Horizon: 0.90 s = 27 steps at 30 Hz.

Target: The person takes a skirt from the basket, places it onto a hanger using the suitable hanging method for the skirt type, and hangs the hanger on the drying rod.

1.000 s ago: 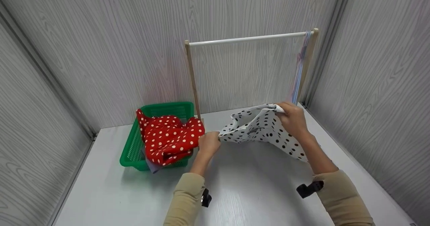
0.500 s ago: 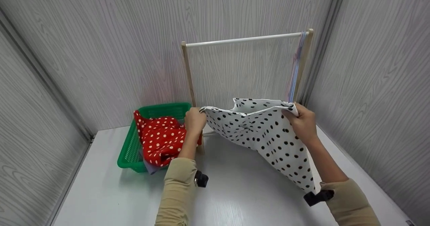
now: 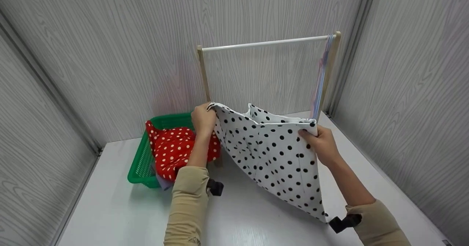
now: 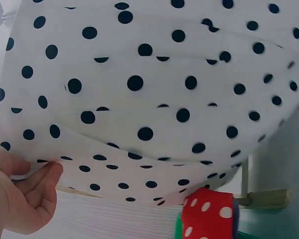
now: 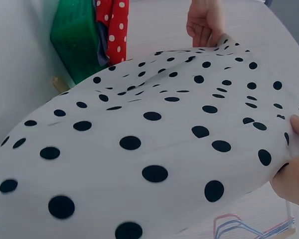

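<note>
A white cloth with black dots (image 3: 271,154) hangs stretched between both hands, its lower right corner close to the tabletop. At its upper left corner the left hand (image 3: 203,119) pinches the edge; the left wrist view shows that thumb and fingers (image 4: 50,181) closed on the cloth. My right hand (image 3: 322,143) grips the upper right corner, thumb in front. Between the hands the top edge sags, and a second layer shows behind it. Red cloth with white dots (image 3: 172,147) lies heaped in a green basket (image 3: 136,171), partly behind the left arm.
Behind the cloth stands a rack with a white rail (image 3: 263,44) and wooden posts. Several pink and blue hangers (image 3: 320,81) hang bunched at its right end. A purple cloth (image 3: 163,182) pokes out under the red one. Grey panel walls enclose the white table (image 3: 106,202).
Both hands have spread apart, the left one rising and moving left. The dotted cloth has gone from bunched to stretched out, and its lower part now hangs down.
</note>
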Motion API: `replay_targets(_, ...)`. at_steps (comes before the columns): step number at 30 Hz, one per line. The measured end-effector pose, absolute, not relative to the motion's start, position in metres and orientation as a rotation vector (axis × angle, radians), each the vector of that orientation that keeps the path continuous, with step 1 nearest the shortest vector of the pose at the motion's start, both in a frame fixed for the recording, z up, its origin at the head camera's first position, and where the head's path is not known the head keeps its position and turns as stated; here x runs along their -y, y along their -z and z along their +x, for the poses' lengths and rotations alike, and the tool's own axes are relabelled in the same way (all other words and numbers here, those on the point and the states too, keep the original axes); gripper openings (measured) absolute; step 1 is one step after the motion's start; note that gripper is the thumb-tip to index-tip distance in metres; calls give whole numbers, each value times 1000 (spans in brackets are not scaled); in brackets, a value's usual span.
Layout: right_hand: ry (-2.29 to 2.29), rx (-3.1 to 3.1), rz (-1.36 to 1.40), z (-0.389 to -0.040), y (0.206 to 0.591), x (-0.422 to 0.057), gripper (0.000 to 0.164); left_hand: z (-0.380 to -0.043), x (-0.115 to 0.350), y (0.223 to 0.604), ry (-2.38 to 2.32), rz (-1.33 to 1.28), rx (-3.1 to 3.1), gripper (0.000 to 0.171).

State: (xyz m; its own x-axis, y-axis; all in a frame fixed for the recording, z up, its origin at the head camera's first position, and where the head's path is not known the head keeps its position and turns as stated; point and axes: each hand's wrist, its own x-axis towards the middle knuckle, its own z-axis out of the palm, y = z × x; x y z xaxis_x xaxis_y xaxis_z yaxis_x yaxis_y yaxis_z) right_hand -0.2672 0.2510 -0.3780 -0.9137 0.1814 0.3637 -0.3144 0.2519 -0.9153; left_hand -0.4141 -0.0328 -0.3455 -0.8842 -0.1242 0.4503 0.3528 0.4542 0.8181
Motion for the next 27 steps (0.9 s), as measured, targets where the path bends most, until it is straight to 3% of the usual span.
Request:
replay_targets(8,-2151,1961,-8,-273,411,-236,29,-414,31,326,1362,-175,2226,27)
replay_targets(14,-2450,1754,-238,-277,451,-225,30,-407,19,322,1282,-222,2241,22)
replay_targets(20,-1756,2317,-416,-285,481,-234,37,-402,4,334,1050,-329,2335,19)
replay_targets(23,-1278,2581,-381,-293,482,-240,48,-401,-3,340,933,-396,2338,19)
replay_targets(27,-964,2797,-251,-307,475,-238,65,-398,-9,346,827,-475,2344,18)
